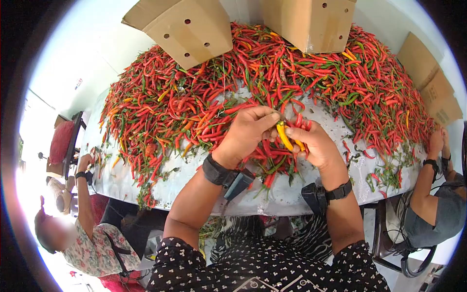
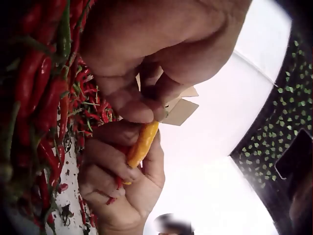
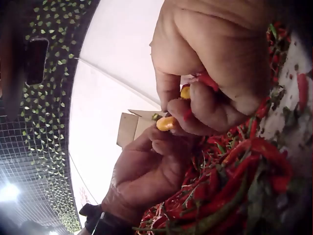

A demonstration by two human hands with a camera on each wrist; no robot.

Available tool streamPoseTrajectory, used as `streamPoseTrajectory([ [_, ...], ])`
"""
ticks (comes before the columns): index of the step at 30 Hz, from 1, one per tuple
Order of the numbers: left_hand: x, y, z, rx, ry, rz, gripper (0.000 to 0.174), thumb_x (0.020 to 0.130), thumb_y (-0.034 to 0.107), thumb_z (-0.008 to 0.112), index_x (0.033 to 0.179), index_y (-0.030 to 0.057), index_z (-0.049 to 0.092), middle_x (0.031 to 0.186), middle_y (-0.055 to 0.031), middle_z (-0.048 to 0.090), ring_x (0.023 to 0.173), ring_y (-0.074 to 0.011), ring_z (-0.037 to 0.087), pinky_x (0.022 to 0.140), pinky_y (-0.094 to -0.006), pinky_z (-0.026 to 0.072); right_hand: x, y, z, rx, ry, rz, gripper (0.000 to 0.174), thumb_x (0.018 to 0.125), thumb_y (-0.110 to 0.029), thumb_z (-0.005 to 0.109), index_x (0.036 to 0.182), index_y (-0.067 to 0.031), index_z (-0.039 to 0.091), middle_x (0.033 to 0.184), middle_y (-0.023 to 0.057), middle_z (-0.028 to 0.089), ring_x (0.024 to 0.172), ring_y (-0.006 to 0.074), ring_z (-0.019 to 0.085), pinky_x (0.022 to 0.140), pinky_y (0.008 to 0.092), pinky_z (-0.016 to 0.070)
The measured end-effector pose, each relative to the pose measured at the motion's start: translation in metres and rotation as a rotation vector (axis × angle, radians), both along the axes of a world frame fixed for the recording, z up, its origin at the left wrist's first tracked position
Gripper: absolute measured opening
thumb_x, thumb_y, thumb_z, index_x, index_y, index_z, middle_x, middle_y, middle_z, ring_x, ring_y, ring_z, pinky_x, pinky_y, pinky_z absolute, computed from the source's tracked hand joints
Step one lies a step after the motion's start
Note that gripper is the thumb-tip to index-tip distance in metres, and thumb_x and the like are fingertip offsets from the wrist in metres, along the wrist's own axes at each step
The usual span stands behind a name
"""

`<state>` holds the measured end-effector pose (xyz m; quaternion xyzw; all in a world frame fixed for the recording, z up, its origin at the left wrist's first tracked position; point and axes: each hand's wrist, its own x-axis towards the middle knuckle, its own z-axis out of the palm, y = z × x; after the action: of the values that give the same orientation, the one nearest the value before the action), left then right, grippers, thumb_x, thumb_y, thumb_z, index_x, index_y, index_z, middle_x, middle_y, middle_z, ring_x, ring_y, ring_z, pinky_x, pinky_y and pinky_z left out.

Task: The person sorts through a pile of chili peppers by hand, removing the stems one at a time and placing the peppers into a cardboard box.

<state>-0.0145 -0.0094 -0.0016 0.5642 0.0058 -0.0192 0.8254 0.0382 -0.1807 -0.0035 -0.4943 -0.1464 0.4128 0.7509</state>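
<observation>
A yellow chili pepper [image 1: 283, 136] is between my two hands, over the near part of a heap of chili peppers [image 1: 185, 109]. The thumb and forefinger of my left hand [image 1: 244, 135] pinch it at its stem end. My right hand [image 1: 319, 146] grips the body of the same pepper, fingers curled. Tucked in that palm are a second yellow pepper and some red ones, whose tips poke out between the fingers in the left wrist view. From the right wrist side, the yellow pepper [image 3: 167, 123] shows its green stem end at the left fingertips [image 3: 162, 147].
Two cardboard boxes [image 1: 189, 36] [image 1: 311, 24] stand on the heap at the back. Loose stems and leaves lie along the pale table's near edge [image 1: 287, 208]. One person [image 1: 92, 243] sits at left, another [image 1: 435, 209] at right, both with hands at the table. More cardboard [image 1: 433, 82] leans at right.
</observation>
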Motion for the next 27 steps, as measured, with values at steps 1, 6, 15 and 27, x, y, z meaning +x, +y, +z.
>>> streamPoseTrajectory([
  [1,-0.001,-0.001,0.001,0.001,-0.004,0.005,0.016,0.088,0.012,0.051,0.092,-0.0004,0.059,0.075,-0.0029,0.059,0.061,-0.0077,0.053,0.058,-0.0214,0.0455,0.000,0.001,-0.003,0.001,-0.004,0.005,0.012,0.079,-0.014,0.061,0.083,-0.0042,0.056,0.063,0.0030,0.055,0.046,0.0075,0.047,0.035,0.0191,0.0277],
  [6,-0.004,-0.005,0.007,0.722,-0.274,0.225,0.013,0.081,0.011,0.059,0.081,-0.0013,0.059,0.069,-0.0036,0.057,0.061,-0.0083,0.051,0.055,-0.0235,0.0413,-0.007,0.006,-0.005,-0.010,-0.012,0.011,0.014,0.077,-0.017,0.063,0.078,-0.0054,0.055,0.061,0.0026,0.053,0.043,0.0068,0.042,0.036,0.0193,0.0269],
  [15,0.003,0.004,-0.001,0.439,-0.086,0.228,0.019,0.086,0.017,0.052,0.073,0.0031,0.052,0.063,-0.0024,0.050,0.057,-0.0118,0.048,0.052,-0.0265,0.0395,-0.008,0.008,-0.003,0.161,0.256,-0.130,0.011,0.080,-0.015,0.058,0.085,-0.0069,0.052,0.065,0.0048,0.053,0.046,0.0130,0.047,0.036,0.0207,0.0326],
  [27,0.015,0.020,-0.021,-0.021,0.110,0.058,0.016,0.091,0.021,0.046,0.082,0.0080,0.050,0.069,-0.0002,0.053,0.056,-0.0084,0.050,0.054,-0.0231,0.0435,0.046,-0.024,0.156,0.073,-0.552,-0.725,0.016,0.083,-0.019,0.056,0.092,-0.0062,0.052,0.073,0.0067,0.056,0.052,0.0097,0.051,0.038,0.0169,0.0379],
])
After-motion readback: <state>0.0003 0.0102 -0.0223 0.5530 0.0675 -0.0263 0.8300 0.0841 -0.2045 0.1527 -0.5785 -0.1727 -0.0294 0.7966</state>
